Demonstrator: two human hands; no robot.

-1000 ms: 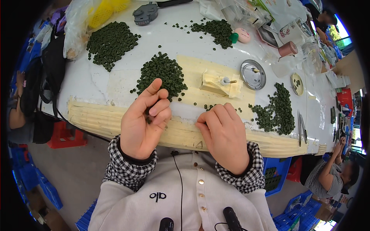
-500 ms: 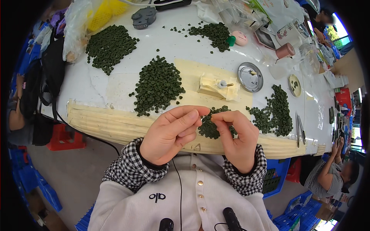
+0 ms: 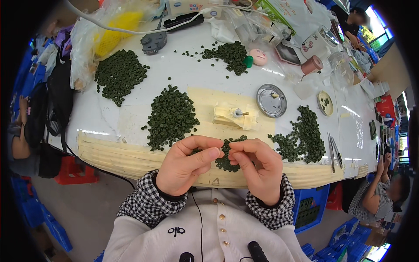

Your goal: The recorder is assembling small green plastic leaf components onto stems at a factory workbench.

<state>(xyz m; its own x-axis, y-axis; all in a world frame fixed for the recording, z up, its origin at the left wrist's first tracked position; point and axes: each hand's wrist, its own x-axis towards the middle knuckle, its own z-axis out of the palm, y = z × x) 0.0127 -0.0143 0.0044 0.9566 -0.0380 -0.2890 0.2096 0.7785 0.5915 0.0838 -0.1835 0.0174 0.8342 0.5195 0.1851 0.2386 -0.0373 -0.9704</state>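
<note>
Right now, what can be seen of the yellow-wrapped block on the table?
The block is boxy, its pale yellow covering wrinkled like tape or paper. A whitish round piece on it carries a short rod pointing right. It sits on a yellow patch, left of a metal dish; neither left hand nor right hand touches it.

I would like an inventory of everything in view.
table: one, white, centre
small-part piles: five, dark green, on table
block: one, pale yellow, table centre
round dish: one, silver, right of block
shallow dish: one, yellowish, farther right
slim tools: two, silver, right
spool: one, pink, far right
device: one, grey, far left
bag: one, black, left
crates: several, blue, floor
people: at least two, varied clothing, right
packaging and clutter: uncounted, mixed, far edge
left hand: one, bare, over table's edge
right hand: one, bare, beside left
</note>
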